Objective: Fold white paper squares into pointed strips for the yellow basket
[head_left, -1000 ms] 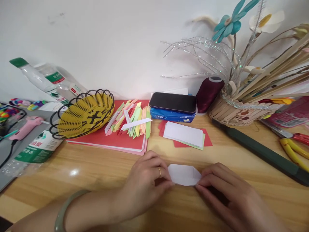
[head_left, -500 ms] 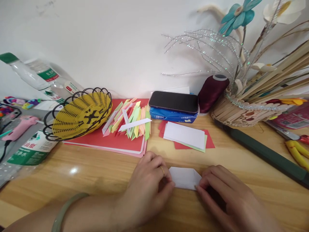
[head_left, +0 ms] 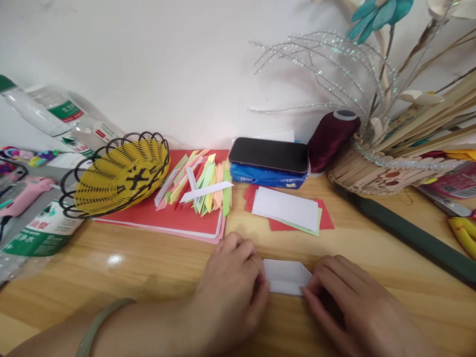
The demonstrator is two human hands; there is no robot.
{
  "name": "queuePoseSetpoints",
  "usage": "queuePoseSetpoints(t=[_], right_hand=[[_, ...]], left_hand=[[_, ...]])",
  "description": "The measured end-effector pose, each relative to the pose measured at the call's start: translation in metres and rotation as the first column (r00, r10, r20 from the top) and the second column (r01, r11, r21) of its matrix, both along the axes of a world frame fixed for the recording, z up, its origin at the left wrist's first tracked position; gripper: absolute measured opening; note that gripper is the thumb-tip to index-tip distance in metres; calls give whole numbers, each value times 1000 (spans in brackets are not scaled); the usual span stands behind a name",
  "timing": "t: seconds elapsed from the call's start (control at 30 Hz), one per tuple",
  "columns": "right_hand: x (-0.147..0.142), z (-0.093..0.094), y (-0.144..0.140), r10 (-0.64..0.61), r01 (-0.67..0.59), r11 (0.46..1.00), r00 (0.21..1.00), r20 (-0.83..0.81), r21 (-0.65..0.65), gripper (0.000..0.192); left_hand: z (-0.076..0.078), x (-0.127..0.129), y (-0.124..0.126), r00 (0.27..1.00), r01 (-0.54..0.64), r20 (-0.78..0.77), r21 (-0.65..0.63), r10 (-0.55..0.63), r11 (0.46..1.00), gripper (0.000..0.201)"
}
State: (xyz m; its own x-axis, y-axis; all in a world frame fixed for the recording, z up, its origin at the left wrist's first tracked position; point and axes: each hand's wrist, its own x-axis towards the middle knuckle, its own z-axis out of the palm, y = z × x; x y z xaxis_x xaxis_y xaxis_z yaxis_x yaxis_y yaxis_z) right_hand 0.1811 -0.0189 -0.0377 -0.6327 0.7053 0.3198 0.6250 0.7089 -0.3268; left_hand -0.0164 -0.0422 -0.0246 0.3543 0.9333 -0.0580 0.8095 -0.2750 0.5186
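Observation:
A small folded white paper (head_left: 285,276) lies flat on the wooden table (head_left: 148,272) near the front edge. My left hand (head_left: 232,292) pinches its left end with thumb and fingers; a ring is on one finger and a pale green bangle on the wrist. My right hand (head_left: 349,307) pinches the paper's right end. Behind the hands lies a small stack of cut white, green and red paper (head_left: 288,212). Several folded coloured paper strips (head_left: 201,186) are piled on red card sheets (head_left: 174,218).
A yellow wire basket (head_left: 119,173) leans at left beside plastic bottles (head_left: 55,114) and a pink glue gun (head_left: 24,196). A black phone (head_left: 269,154) rests on a blue tissue pack. A maroon thread spool (head_left: 330,139), a stick basket with flowers (head_left: 386,168), and a dark green bar (head_left: 409,235) are at right.
Both hands stay on the white paper, which looks flatter and narrower now. The view has shifted slightly, with the hands a little lower and to the right.

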Motion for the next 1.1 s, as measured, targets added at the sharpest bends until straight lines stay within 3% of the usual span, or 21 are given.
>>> queuePoseSetpoints(t=[0.43, 0.57, 0.77, 1.1], right_hand=[[8, -1, 1, -4, 4, 1000, 996, 92, -7, 15], [10, 0, 0, 105, -109, 993, 991, 77, 47, 26], [20, -1, -10, 289, -308, 932, 950, 120, 190, 40], [17, 9, -12, 318, -362, 905, 925, 209, 222, 41]], left_hand=[[-3, -1, -1, 993, 58, -109, 81, -49, 995, 12], [-4, -2, -2, 976, 92, -207, 141, -62, 986, 17], [-5, -3, -3, 965, 107, -256, 196, -54, 975, 19], [-6, -9, -7, 985, 77, -166, 226, -40, 971, 17]])
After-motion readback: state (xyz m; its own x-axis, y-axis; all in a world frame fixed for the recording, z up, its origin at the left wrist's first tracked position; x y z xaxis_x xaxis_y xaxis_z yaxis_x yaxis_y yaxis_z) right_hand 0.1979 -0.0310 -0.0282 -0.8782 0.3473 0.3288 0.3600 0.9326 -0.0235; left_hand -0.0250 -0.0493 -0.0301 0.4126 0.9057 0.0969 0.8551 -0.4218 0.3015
